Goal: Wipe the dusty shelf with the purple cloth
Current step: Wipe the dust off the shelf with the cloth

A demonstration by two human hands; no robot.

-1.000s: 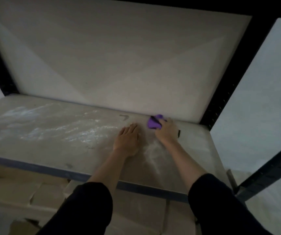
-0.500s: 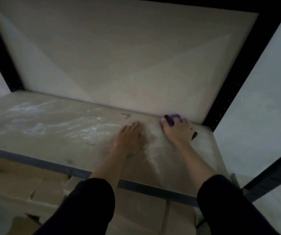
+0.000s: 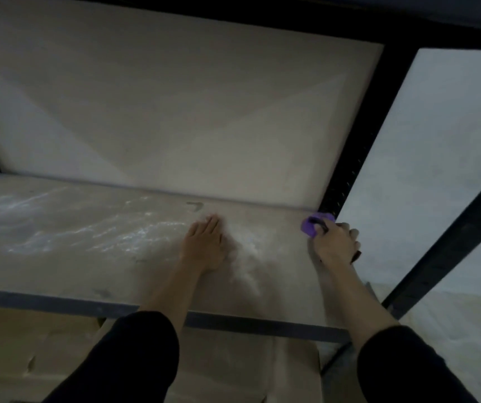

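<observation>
Well, we look down at a pale shelf [image 3: 59, 266] set in a black frame. Our left grip [image 3: 204, 245] lies palm down near the middle of the board, fingers straight and close together, pointing toward the back panel [image 3: 175, 112]; it rests on the bare surface and holds nothing. Our right grip [image 3: 333, 245] is at the far right back corner of the shelf, fingers curled round the purple cloth [image 3: 309, 226]. The cloth is bunched up, shows only past the thumb side, and is down on the board. It sits just beside the black post [image 3: 346, 170] and close to the foot of the back panel; we cannot tell whether it touches either. A small dark thing [image 3: 356, 255] peeks out at the outer edge of that grip, too blurred for us to name. White dust [image 3: 123, 237] streaks the shelf left of our left grip, and a softer pale smear [image 3: 248, 257] lies between the two grips. A short dark mark [image 3: 195, 205] sits on the board just ahead of the left fingertips. Both forearms are bare, with black sleeves [image 3: 134, 359] beginning near the elbows. A dark rail [image 3: 59, 301] runs along the shelf's front edge, and under it we see brown cardboard [image 3: 30, 344]
</observation>
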